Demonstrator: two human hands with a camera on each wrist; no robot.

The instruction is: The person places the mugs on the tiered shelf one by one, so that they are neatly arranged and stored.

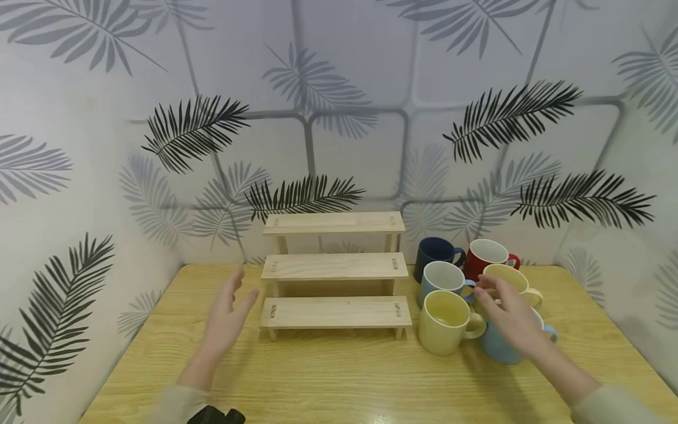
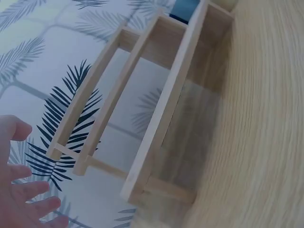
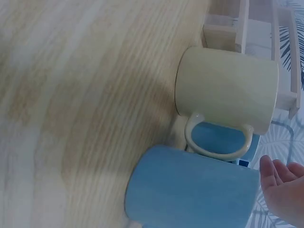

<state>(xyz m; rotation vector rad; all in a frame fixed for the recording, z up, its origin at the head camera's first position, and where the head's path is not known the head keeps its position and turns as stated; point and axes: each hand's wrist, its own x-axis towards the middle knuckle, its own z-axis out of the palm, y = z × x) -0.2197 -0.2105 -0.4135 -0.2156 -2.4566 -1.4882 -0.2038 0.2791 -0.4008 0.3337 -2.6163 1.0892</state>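
My right hand (image 1: 511, 318) hovers over the mugs at the right of the table, its fingers slightly bent and holding nothing. Below it stands a light blue mug (image 1: 500, 344), partly hidden by the hand. Beside that, to the left, is a pale yellow mug (image 1: 442, 327) with its handle to the right. Behind them stand a second light blue mug (image 1: 436, 285), a second yellow mug (image 1: 508, 275), a dark blue mug (image 1: 431, 256) and a red mug (image 1: 479, 262). My left hand (image 1: 228, 315) is raised with fingers apart, left of a three-step wooden rack (image 1: 339, 315) and touching nothing.
The wooden table (image 1: 296, 377) carries the rack at its middle, against a leaf-patterned backdrop (image 1: 349, 159). Similar patterned walls rise on the left and right. The mugs stand close together, right of the rack, with the dark blue and red ones nearest the backdrop.
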